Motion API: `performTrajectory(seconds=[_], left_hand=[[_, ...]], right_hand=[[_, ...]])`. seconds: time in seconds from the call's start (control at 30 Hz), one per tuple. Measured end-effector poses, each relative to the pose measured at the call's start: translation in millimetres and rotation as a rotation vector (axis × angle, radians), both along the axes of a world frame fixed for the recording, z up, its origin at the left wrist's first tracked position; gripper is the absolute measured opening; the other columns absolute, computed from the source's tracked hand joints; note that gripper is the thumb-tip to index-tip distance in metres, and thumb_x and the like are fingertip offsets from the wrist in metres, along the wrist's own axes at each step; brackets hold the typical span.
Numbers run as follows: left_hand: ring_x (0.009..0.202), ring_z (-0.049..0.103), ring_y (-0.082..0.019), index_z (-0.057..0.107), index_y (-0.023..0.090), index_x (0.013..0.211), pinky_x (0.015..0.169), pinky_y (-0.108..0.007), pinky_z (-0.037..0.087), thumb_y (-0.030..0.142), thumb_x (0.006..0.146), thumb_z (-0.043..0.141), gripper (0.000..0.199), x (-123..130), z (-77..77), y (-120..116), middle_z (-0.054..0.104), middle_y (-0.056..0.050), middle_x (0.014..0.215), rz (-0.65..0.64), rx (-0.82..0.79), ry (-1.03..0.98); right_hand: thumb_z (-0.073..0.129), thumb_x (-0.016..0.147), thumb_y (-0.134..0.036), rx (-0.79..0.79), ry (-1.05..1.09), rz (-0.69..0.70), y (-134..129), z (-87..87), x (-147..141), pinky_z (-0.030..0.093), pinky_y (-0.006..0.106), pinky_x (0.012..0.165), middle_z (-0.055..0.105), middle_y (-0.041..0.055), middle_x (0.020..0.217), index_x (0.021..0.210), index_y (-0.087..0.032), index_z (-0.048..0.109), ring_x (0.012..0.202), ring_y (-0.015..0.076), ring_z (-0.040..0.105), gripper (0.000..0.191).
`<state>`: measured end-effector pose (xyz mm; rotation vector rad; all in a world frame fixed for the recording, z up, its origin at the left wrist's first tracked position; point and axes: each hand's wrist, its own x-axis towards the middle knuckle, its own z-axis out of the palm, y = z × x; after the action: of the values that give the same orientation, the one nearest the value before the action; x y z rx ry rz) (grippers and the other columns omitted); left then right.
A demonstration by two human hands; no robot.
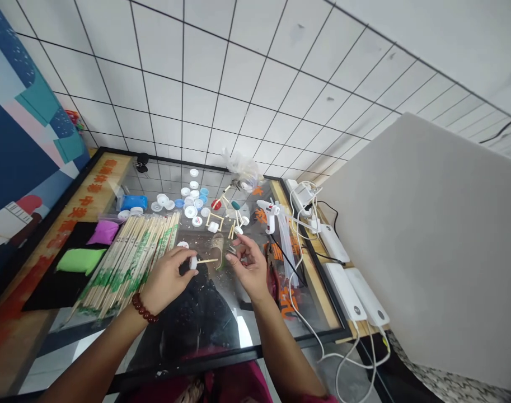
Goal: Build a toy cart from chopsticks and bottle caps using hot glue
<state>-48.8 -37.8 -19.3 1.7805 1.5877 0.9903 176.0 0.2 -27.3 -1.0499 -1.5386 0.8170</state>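
My left hand (168,278), with a beaded bracelet on its wrist, pinches a white bottle cap (193,262). A short wooden stick (207,260) projects from the cap toward the right. Across from it, my right hand (250,265) has its thumb and fingers curled around a small grey metallic piece (231,250) at the fingertips; its exact shape is too small to tell. Beyond the hands are a small stick frame with a white cap (213,227), and a stick structure with a red cap (215,205) and a green cap (235,205).
Many wrapped chopsticks (125,263) lie at left, beside green (81,261) and purple (103,232) packets. Loose caps (191,211) are scattered behind. A white glue gun (270,215), clear glue sticks (286,246), cables and white power boxes (336,238) are at right.
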Motion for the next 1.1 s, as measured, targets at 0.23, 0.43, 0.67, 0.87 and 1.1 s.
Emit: performTrajectory(seconds=[0.23, 0.43, 0.67, 0.87, 1.1], left_hand=[[0.107, 0.066, -0.031, 0.071, 0.022, 0.103, 0.093, -0.046, 0.053, 0.027, 0.079, 0.07, 0.025, -4, -5.9, 4, 0.073, -0.01, 0.108, -0.016, 0.018, 0.23], [0.09, 0.069, -0.024, 0.068, 0.023, 0.116, 0.081, -0.038, 0.058, 0.034, 0.073, 0.075, 0.045, -6, 3.9, 1, 0.069, -0.009, 0.116, -0.01, -0.041, 0.136], [0.101, 0.068, -0.028, 0.073, 0.024, 0.102, 0.092, -0.041, 0.053, 0.026, 0.082, 0.054, 0.028, -40, 30.8, 25, 0.072, -0.008, 0.108, 0.05, 0.124, 0.256], [0.097, 0.067, -0.029, 0.075, 0.016, 0.099, 0.09, -0.041, 0.052, 0.023, 0.08, 0.059, 0.026, -59, 48.8, 84, 0.075, -0.009, 0.106, 0.086, 0.011, 0.53], [0.084, 0.062, -0.02, 0.076, 0.01, 0.098, 0.085, -0.034, 0.05, 0.008, 0.075, 0.06, 0.028, -70, 62.3, 139, 0.074, -0.006, 0.097, 0.211, -0.081, 0.564]], right_hand=[[0.07, 0.086, -0.027, -0.019, 0.063, -0.063, 0, 1.3, 6, 0.05, 0.029, 0.071, 0.064, 0.0038, 0.099, 0.121, -0.024, 0.064, 0.07, 0.0122, 0.054, 0.036], [0.067, 0.089, -0.03, -0.026, 0.109, -0.088, 0, 2.2, 10, 0.05, 0.031, 0.076, 0.065, 0.0053, 0.098, 0.118, -0.023, 0.067, 0.079, 0.0153, 0.06, 0.03], [0.065, 0.091, -0.032, -0.011, 0.144, -0.185, 2, 4.0, 15, 0.05, 0.031, 0.078, 0.067, 0.0057, 0.097, 0.106, -0.022, 0.072, 0.084, 0.0174, 0.062, 0.02], [0.064, 0.091, -0.031, 0.003, 0.136, -0.198, 3, 4.3, 16, 0.049, 0.031, 0.078, 0.067, 0.0055, 0.094, 0.102, -0.021, 0.073, 0.086, 0.018, 0.062, 0.017], [0.063, 0.092, -0.028, 0.046, 0.069, -0.134, -1, 8.7, 7, 0.05, 0.03, 0.074, 0.069, 0.0045, 0.09, 0.098, -0.022, 0.073, 0.084, 0.0181, 0.064, 0.013]])
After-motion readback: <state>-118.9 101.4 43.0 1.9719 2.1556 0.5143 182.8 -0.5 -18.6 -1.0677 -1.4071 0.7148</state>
